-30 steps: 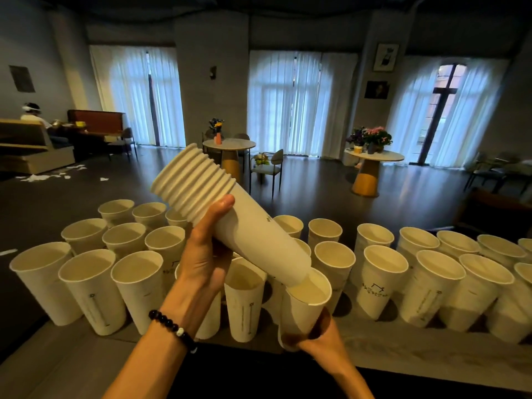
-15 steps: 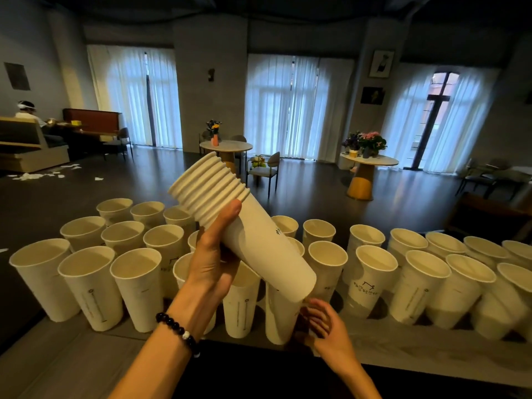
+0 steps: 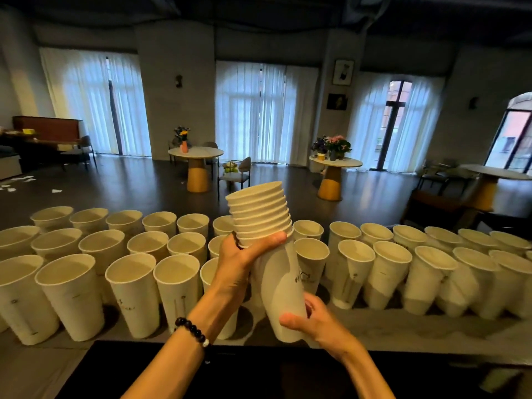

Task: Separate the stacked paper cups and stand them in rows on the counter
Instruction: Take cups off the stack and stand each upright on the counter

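A stack of white paper cups (image 3: 260,214) is held nearly upright above the counter, rims up. My left hand (image 3: 244,254) wraps the stack just under the rims. My right hand (image 3: 313,321) grips the bottom of the outermost cup (image 3: 283,286) of that stack. Several separated white cups stand in rows on the counter, a block on the left (image 3: 126,286) and rows on the right (image 3: 385,272).
The grey counter (image 3: 403,332) has bare surface in front of the right-hand rows. A dark ledge (image 3: 259,370) lies below my arms. Beyond the counter are round tables (image 3: 195,152) with flowers, chairs and curtained windows.
The stack has swung from a left-leaning tilt to nearly upright. My right hand, empty half a second ago after leaving a cup on the counter, now grips the stack's bottom.
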Action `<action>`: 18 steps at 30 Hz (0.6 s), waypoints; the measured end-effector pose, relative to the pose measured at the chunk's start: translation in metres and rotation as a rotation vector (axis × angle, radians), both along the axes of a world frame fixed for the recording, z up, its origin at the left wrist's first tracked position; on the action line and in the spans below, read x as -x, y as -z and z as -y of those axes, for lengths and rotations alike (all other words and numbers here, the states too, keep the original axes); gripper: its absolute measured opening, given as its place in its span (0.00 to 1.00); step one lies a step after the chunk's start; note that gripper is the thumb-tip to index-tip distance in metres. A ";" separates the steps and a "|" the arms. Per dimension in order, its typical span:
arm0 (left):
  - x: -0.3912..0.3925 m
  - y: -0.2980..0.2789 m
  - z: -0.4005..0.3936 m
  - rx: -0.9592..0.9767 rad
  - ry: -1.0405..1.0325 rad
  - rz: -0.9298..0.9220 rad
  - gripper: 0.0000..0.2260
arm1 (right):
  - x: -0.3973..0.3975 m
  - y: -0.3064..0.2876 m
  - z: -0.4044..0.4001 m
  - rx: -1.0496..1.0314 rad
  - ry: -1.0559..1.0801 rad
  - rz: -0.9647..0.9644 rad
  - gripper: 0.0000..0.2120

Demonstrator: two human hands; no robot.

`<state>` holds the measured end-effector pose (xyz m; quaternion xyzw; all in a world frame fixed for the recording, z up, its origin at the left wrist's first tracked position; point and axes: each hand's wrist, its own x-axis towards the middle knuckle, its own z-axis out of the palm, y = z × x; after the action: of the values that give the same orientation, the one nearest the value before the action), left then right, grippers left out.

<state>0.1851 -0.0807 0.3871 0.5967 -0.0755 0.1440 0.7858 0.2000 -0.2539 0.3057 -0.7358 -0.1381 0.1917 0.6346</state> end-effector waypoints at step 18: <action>0.032 -0.042 -0.067 0.259 -0.277 0.223 0.24 | -0.038 0.076 -0.028 -0.081 0.177 -0.128 0.43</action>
<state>0.1528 -0.0137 0.4294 0.4759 -0.0601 0.3244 0.8153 0.2378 -0.2254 0.2295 -0.7051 -0.0395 0.1756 0.6859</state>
